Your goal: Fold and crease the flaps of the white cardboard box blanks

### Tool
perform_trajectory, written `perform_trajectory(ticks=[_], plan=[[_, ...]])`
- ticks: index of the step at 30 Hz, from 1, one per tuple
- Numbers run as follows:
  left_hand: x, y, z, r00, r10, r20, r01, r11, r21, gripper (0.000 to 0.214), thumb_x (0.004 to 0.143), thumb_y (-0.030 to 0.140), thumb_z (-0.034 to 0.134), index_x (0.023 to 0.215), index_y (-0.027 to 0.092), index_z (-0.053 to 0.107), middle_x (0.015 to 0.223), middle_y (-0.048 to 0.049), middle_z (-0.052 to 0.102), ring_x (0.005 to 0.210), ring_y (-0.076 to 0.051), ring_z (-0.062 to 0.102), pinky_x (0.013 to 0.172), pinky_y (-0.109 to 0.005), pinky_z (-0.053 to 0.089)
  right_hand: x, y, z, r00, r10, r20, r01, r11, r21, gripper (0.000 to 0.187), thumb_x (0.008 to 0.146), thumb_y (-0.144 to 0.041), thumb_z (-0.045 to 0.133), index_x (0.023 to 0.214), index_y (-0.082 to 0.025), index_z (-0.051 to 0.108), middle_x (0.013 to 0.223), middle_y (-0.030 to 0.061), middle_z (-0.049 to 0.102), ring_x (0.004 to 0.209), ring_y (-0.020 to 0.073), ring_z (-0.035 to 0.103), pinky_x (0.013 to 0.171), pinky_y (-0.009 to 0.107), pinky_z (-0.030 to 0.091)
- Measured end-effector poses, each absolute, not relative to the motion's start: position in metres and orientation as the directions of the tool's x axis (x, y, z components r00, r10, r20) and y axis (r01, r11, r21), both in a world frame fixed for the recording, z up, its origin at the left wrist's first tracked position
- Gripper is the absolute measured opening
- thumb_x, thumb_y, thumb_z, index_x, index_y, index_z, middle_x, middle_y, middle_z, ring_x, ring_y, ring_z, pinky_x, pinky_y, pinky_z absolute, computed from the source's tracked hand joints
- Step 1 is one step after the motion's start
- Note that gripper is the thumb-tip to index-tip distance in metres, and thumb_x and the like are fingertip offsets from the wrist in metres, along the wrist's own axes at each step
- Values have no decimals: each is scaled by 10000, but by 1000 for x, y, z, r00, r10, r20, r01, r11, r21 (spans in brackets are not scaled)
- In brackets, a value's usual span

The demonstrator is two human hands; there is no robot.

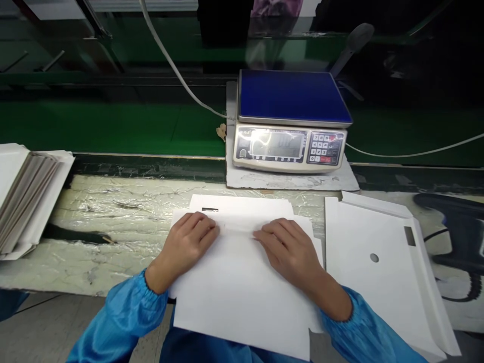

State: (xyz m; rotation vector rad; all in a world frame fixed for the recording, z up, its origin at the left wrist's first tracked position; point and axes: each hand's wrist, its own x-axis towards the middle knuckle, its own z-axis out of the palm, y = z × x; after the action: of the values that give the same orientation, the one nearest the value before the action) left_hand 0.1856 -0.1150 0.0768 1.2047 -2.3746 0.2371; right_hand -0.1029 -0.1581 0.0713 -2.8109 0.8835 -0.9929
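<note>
White card blank (pixel 242 307) beneath flat, open hands (pixel 185 247) (pixel 289 252), near edge overhanging foil-wrapped bench (pixel 113 201)

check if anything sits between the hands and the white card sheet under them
Nothing visible does. The left hand and the right hand already lie on the white card sheet, touching it directly, with no other thing between them and it.

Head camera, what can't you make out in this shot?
Head view:
Scale display: glare hides the digits.
White card: left hand and right hand hide part of it.
Stack of cards: cut off by the left edge.
Dark object: cut off by the right edge, too dark to identify.
</note>
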Motion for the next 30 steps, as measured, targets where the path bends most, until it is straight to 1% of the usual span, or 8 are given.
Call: perform_trajectory(ticks=[3,6,11,14,17,23,27,30], plan=[[185,-101,71,-488,-734,472,-796,596,105,248,949,59,754,1188,112,713,1072,-100,759,998,-264,636,819,-408,551,-111,-149,67,674,-499,545,-486,-855,-181,340,879,64,734,1174,-96,678,996,114,724,935,227,586,739,377,485],[183,-95,68,-468,-749,470,-782,598,175,322,932,117,809,1235,135,702,1121,-99,766,1036,-276,636,854,-434,569,-112,-142,65,679,-523,515,-497,-844,-202,324,898,34,740,1193,-82,673,1014,124,717,943,234,598,746,384,493],[179,-100,64,-408,-779,476,-756,581,302,242,958,103,775,1180,171,707,1114,-82,772,1050,-253,631,866,-425,571,-108,-137,66,640,-611,466,-545,-788,-286,253,958,-49,729,1200,-102,674,1045,114,705,977,233,607,775,393,498],[180,-103,60,-352,-817,457,-719,548,427,188,993,139,753,1165,208,719,1104,-60,769,1036,-225,630,874,-415,568,-106,-136,64,608,-658,445,-559,-752,-349,221,976,-48,704,1180,-130,680,1062,96,704,980,218,604,782,387,500],[180,-104,58,-312,-844,436,-679,519,519,180,993,139,757,1151,224,738,1106,-49,766,1043,-216,631,891,-420,564,-105,-134,60,576,-676,460,-570,-735,-367,208,974,-30,688,1155,-133,682,1051,91,696,978,218,598,780,390,500],[177,-106,56,-262,-875,407,-679,467,567,139,1006,133,740,1101,230,766,1079,-32,775,1046,-211,614,888,-406,554,-106,-137,61,563,-726,396,-551,-686,-474,179,1003,-64,674,1150,-165,690,1076,79,679,997,210,593,787,383,522],[176,-107,55,-246,-884,398,-683,449,576,117,1010,145,738,1085,223,780,1066,-34,768,1032,-208,612,875,-400,544,-110,-138,66,542,-769,338,-533,-626,-569,160,1016,-122,701,1167,-175,693,1113,75,670,1043,199,610,855,380,558],[175,-107,55,-220,-900,377,-685,417,597,110,1013,159,736,1075,220,804,1096,-48,756,1054,-216,609,874,-402,542,-110,-138,67,525,-784,332,-557,-611,-562,140,1027,-120,683,1157,-173,697,1090,65,675,1014,187,611,845,362,549]])
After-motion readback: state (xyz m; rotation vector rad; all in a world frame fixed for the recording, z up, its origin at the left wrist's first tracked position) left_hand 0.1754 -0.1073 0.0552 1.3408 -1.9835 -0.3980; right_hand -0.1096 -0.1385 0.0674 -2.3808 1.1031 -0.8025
